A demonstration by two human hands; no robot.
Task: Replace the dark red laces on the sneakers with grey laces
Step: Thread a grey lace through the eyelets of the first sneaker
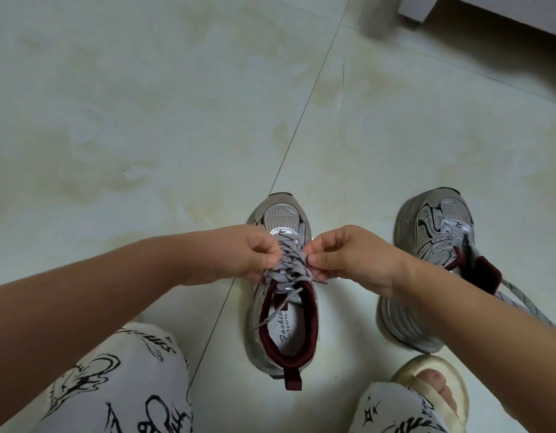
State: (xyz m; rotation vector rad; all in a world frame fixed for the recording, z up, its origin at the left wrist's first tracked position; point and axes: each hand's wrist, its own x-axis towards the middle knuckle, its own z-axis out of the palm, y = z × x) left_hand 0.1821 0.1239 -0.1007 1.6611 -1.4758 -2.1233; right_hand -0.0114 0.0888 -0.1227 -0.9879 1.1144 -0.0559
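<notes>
1. My left hand (255,256) has its fingers curled onto the grey lace (290,260) on the left side of the near sneaker (283,295), pinching it at the crossings.
2. My right hand (348,260) pinches the same lace from the right side, thumb and forefinger closed on it just above the shoe's opening.
3. That sneaker stands upright on the tiled floor (145,120) between my knees, toe pointing away from me, its dark red collar and heel tab towards me (the insole print reads "Fashion Sports").
4. The grey lace is threaded in crosses up the front; one loose end (280,307) trails down into the shoe's opening, over the insole.
5. The second sneaker (433,260) lies to the right, tipped on its side, partly behind my right wrist.
6. A grey lace with dark flecks (520,300) runs out from it towards the right edge.
7. My foot in a pale slipper (433,392) sits just below that second sneaker.
</notes>
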